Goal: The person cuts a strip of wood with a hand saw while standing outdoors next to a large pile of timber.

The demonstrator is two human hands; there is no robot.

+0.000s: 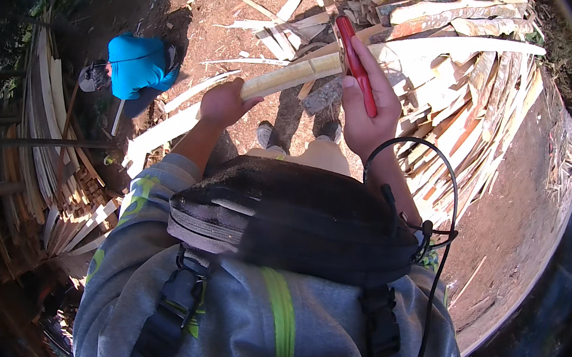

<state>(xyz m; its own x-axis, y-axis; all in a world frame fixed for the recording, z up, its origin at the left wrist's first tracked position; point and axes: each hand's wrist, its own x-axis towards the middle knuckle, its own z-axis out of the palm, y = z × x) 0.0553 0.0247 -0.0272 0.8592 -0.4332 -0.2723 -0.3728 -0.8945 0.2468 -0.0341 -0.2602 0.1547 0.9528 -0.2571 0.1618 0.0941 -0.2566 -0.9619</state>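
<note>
My left hand [223,102] is closed round a pale strip of wood [293,77], which slants up to the right in front of me. A notch or line crosses its upper face close to the far end. In my right hand [370,118] is a red-handled tool [357,67], its handle lying between thumb and fingers. A narrow blade seems to run up from the handle, but its kind is unclear. The tool is beside the strip's far end; whether they touch I cannot tell. A long pale board [165,131] slopes down-left beyond my left forearm, perhaps part of the same strip.
Split wood [466,121] is heaped at the right, with more stacked boards [59,148] at the left. A person in a blue shirt [137,69] bends over at the left. Offcuts litter the dirt ground [205,20]. A black bag [289,214] and cable [455,189] are against my front.
</note>
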